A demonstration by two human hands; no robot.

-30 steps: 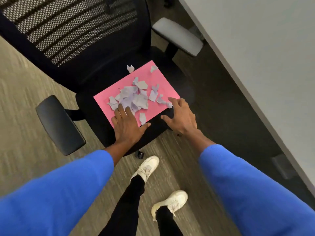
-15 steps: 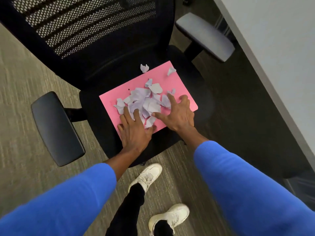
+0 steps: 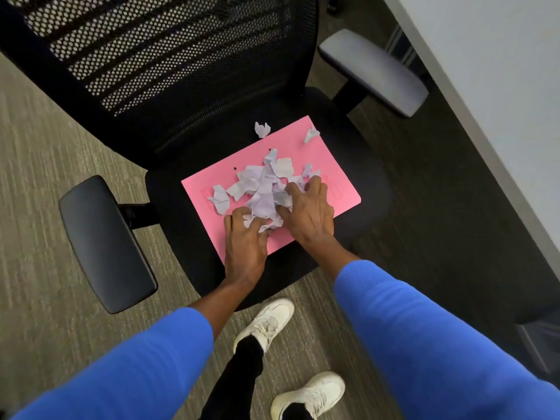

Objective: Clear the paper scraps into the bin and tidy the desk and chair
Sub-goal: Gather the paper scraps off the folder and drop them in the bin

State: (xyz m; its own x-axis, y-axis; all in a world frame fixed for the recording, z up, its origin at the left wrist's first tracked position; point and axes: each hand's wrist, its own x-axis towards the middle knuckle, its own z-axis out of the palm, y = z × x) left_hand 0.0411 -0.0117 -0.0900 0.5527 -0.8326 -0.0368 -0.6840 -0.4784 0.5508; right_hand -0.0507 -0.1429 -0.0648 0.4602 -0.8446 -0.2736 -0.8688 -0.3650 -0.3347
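Observation:
A pink sheet (image 3: pixel 330 165) lies on the black seat of an office chair (image 3: pixel 357 137). Several torn pale lilac paper scraps (image 3: pixel 262 189) are heaped in its middle. My left hand (image 3: pixel 244 247) presses in on the heap from the near left, fingers curled into the scraps. My right hand (image 3: pixel 309 212) closes on the heap from the right, fingers bent over it. One loose scrap (image 3: pixel 219 198) lies left of the heap. Two more scraps rest at the sheet's far edge, one (image 3: pixel 261 129) near the backrest and one (image 3: pixel 311 134) to its right.
The chair has a mesh backrest (image 3: pixel 157 53), a black armrest (image 3: pixel 103 241) on the left and a grey-looking armrest (image 3: pixel 372 69) on the right. A white desk (image 3: pixel 491 71) runs along the right. My two white shoes (image 3: pixel 266 322) stand on carpet below the seat.
Both hands have moved inward and drawn the spread scraps into one heap between them. My fingers have curled from flat to bent over the paper.

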